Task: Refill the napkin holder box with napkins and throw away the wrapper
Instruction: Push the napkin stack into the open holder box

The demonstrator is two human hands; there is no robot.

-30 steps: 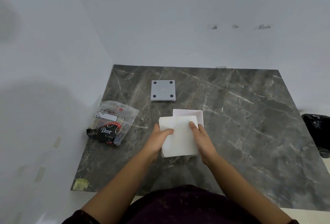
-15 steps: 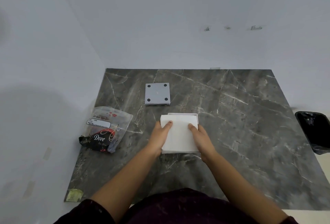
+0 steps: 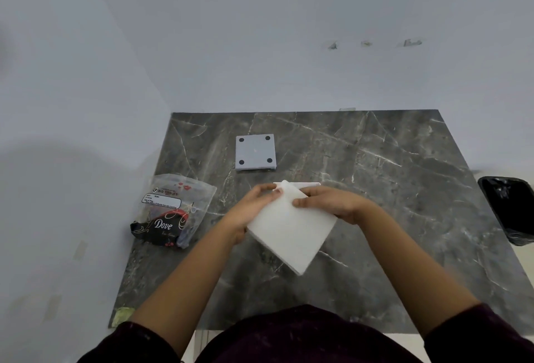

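Item held: we grip a stack of napkins [image 3: 291, 229] between both hands, the left hand [image 3: 254, 206] closed on its upper left edge with fingers curled over the top corner, the right hand [image 3: 332, 203] clamped on its upper right edge with the thumb lying on the top sheet. The stack is white, square, matte and soft-edged, turned so that it reads as a diamond, one corner pointing toward us, lifted and tilted above the table [image 3: 404, 189]. Just behind its far corner we see the thin white rim of the napkin holder box [image 3: 310, 184], mostly hidden by the stack and our hands; whether the stack touches it we cannot tell. Further back lies the grey square lid [image 3: 255, 152], flat, smooth plastic, with four dark round pads at its corners. To the left rests the wrapper [image 3: 173, 209], crinkled clear film, empty and slack, with a black and red printed lower band reading "Dove" in white script, a small emblem with "BIG TISSUES" near the top, and a white label whose fine print is too small to read. The table is dark grey marble-patterned stone with pale veins. At the right edge stands a bin lined with a glossy black bag [image 3: 508, 209]. Dark maroon sleeves [image 3: 476, 333] cover our upper arms.
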